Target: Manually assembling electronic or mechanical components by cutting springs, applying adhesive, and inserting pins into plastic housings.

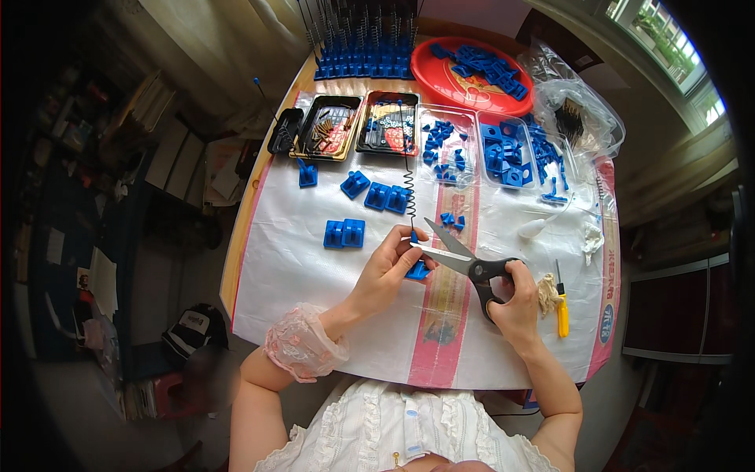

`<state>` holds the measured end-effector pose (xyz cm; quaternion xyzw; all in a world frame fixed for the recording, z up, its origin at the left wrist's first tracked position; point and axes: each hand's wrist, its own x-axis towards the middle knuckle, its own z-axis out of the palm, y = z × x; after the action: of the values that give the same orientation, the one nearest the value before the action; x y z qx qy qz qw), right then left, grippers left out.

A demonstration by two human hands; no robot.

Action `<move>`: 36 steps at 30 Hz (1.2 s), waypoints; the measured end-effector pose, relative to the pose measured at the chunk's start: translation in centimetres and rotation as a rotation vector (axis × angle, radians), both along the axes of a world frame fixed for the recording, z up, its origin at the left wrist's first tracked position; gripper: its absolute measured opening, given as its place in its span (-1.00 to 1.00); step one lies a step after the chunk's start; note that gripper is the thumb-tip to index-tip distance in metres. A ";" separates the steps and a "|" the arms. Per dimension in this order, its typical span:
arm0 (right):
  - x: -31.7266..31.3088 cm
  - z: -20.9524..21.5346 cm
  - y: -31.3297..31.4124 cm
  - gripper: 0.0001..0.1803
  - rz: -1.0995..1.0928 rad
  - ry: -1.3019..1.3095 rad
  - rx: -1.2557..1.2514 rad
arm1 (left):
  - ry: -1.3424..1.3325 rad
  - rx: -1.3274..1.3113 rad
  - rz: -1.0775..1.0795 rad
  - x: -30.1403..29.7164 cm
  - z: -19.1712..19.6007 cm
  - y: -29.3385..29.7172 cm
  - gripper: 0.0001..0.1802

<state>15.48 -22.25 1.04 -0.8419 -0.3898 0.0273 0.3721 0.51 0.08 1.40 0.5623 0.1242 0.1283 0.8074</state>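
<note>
- Black trays [326, 126], far left of the row: small brass-coloured and dark parts inside, too small to identify.
- Loose blue blocks [344, 234] on the white sheet [291, 267]: a few singles and pairs laid out, seemingly waiting; no springs fitted yet, by the look.
- Left hand [387, 267]: pinched around a small blue base [417, 271] at table level, with a long coiled spring [408, 169] rising from it toward the trays.
- Scissors [460, 256]: blades parted, tips at the foot of the spring just beside the left fingers; trimming judged under way, not finished.
- Right hand [515, 303]: closed through the black scissor handles.
- Rack of finished spring pieces [366, 43] at the far edge: many standing upright, suggesting a good share done.
- Red dish [440, 82] and clear tubs [503, 149]: heaps of blue parts left, so much remaining.
- Yellow screwdriver [561, 303], right of the hand: lying idle.
- Clear bag [582, 110], far right: contents blurred by plastic.
- Exact cutting point hidden by fingers.
</note>
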 end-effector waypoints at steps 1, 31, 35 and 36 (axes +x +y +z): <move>0.0 -0.1 0.0 -0.50 0.000 0.001 0.005 | -0.005 -0.001 -0.003 0.0 -0.1 0.0 -0.74; -0.1 -0.1 0.1 -0.53 0.005 0.047 0.022 | -0.031 -0.053 0.050 0.2 -0.4 0.1 -0.78; -0.2 0.0 0.1 -0.52 0.000 0.049 0.020 | -0.052 -0.084 0.034 0.2 -0.7 0.1 -0.78; -0.2 0.1 0.1 -0.52 0.000 0.047 0.018 | -0.054 -0.098 0.028 0.2 -0.8 0.2 -0.79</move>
<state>15.27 -22.16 1.11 -0.8378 -0.3811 0.0435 0.3885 0.69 0.25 0.55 0.5166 0.1164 0.1483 0.8352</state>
